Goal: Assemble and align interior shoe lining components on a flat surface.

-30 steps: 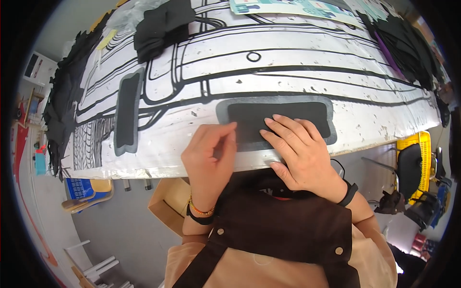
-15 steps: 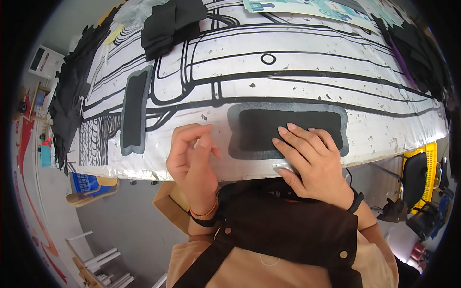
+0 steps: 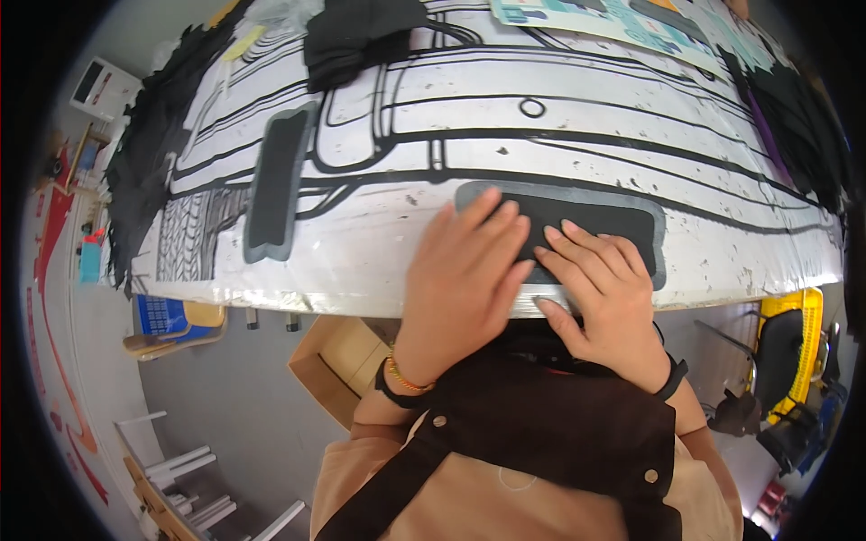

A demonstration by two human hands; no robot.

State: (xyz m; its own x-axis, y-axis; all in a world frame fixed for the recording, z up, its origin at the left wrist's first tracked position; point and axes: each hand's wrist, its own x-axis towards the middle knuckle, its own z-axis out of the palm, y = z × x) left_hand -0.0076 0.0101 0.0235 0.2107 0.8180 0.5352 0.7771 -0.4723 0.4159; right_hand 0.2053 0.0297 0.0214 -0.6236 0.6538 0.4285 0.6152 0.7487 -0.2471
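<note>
Close to the table's near edge lies a flat black rectangular piece (image 3: 577, 216) with a grey border that has wavy ends. My left hand (image 3: 462, 284) rests over its left end, fingers stretched out and covering part of the border. On its right half, my right hand (image 3: 606, 293) lies with fingers extended and spread, thumb toward the table edge. Neither hand grips anything. A second, narrower black piece (image 3: 277, 180) with the same grey border lies lengthwise away from me, to the left of my hands.
Folded black cloth (image 3: 361, 41) sits at the far middle-left, near clear plastic (image 3: 280, 13). Black fabric piles cover the table's left side (image 3: 153, 153) and right side (image 3: 798, 117). Printed sheets (image 3: 613, 32) lie at the back. A cardboard box (image 3: 338, 365) stands below the table.
My left hand, curled beside the piece before, has moved right onto its left end and straightened its fingers. My right hand stays on the piece. The view has shifted slightly.
</note>
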